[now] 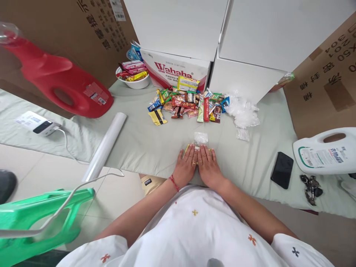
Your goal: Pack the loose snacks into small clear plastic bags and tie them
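My left hand (187, 168) and my right hand (209, 168) lie flat side by side near the table's front edge, fingers stretched forward and thumbs together. Under them is something with a yellow edge (187, 150), mostly covered, so its kind is hidden. Just beyond my fingertips lies a small clear plastic wrapper (200, 138). Farther back spreads a heap of wrapped snacks (183, 102) in many colours. To its right is a pile of clear plastic bags (244, 113), crumpled together.
A white bowl (138, 83) of snacks and a Wahaha carton (175, 70) stand behind. At left are a red jug (63, 81), a white roll (105, 146) and a green stool (47, 218). At right lie a phone (282, 170), keys (312, 190) and a white jug (328, 151).
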`<state>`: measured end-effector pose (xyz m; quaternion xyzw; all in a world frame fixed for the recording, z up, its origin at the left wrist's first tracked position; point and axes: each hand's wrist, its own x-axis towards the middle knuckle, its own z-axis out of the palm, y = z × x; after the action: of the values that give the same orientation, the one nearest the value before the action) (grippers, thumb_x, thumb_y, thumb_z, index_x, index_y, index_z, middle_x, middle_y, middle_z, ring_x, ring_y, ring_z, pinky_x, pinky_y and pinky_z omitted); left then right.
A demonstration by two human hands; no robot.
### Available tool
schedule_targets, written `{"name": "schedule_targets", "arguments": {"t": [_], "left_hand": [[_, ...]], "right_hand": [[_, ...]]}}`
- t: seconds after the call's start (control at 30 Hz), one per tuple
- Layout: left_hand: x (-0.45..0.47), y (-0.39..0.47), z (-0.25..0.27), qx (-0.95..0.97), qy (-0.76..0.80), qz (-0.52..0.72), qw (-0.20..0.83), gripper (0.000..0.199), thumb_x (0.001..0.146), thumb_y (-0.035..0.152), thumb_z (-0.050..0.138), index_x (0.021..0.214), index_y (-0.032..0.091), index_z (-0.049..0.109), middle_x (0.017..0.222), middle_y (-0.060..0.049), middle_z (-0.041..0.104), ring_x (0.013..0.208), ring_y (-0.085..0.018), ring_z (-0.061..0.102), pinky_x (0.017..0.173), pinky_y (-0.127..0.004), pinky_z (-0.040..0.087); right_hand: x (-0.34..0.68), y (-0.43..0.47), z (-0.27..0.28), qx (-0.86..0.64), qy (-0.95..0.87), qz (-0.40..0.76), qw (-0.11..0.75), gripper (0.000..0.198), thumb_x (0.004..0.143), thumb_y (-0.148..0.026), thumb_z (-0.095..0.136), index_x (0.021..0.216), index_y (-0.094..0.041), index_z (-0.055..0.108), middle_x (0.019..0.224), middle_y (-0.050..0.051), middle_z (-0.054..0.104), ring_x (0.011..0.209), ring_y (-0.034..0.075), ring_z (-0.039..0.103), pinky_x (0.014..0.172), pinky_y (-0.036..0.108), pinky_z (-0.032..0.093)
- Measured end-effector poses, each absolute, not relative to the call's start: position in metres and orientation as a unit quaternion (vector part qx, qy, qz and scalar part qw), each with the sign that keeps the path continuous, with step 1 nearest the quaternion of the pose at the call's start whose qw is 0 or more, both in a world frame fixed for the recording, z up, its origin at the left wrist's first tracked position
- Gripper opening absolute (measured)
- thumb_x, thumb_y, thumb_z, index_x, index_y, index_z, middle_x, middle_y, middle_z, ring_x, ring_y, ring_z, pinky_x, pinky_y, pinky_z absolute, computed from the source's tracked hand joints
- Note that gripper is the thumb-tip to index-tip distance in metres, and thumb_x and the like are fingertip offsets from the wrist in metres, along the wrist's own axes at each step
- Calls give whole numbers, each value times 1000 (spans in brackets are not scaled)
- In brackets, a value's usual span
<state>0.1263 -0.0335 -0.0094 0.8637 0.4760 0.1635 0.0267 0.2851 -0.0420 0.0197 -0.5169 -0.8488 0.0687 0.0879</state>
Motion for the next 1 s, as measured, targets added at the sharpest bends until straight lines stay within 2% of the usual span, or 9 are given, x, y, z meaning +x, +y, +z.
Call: {"name": "schedule_targets", "arguments": {"t": [0.13,0.2,0.3,0.43,0.57,0.67,0.8,0.9,1.0], "left_hand": [[111,-25,2,874,456,156,63,72,92,10,38,163,12,21,163,-24,35,155,-33,29,121,-68,19],[106,-25,12,873,454,158,85,83,84,6,41,164,12,18,165,-23,33,155,-32,30,122,-68,16],[106,-32,24,873,450,171,75,91,78,7,47,164,13,17,167,-23,26,158,-34,21,122,-70,9],[111,-37,24,915,372,145,66,76,89,19,54,161,19,30,167,-19,31,158,-35,21,122,-72,2],[112,-25,15,903,371,183,116,49,99,16,43,146,26,53,154,-11,54,148,-27,43,125,-62,18],[114,-19,22,802,440,319,248,41,103,20,38,140,24,57,148,-11,60,141,-24,52,122,-53,30],[136,-24,40,511,431,474,573,42,99,40,55,136,21,55,134,-11,67,123,-25,64,106,-41,50],[159,-27,45,325,354,487,730,43,85,39,75,122,22,62,125,-9,71,120,-26,65,104,-38,49],[171,-25,43,282,371,462,754,42,78,38,82,113,22,66,127,-8,69,126,-27,59,108,-38,43]], "right_hand": [[335,-33,35,-460,-857,156,172,86,93,-28,56,166,-20,10,171,16,18,159,32,12,123,63,25],[360,-35,38,-467,-842,172,210,88,93,-23,54,166,-25,7,171,13,17,159,30,13,122,61,29],[373,-42,29,-454,-854,173,185,91,87,-8,48,166,-24,9,171,14,20,158,30,16,123,61,28],[355,-39,12,-427,-867,181,182,89,83,-1,41,166,-22,15,169,14,26,157,27,20,123,61,29],[348,-27,13,-440,-809,263,287,86,82,-4,40,164,-23,22,168,12,27,157,22,24,124,54,32],[358,-28,16,-500,-702,350,368,73,90,-16,46,160,-24,29,165,12,34,154,21,31,123,50,34],[361,-43,19,-495,-548,518,431,79,90,-47,65,159,-25,32,164,14,37,149,26,41,117,47,43],[346,-57,27,-446,-447,624,461,75,83,-51,76,149,-27,48,153,10,54,137,27,55,112,44,47],[337,-67,36,-467,-344,642,501,56,78,-42,85,128,-26,66,128,5,72,116,24,68,105,39,52]]}}
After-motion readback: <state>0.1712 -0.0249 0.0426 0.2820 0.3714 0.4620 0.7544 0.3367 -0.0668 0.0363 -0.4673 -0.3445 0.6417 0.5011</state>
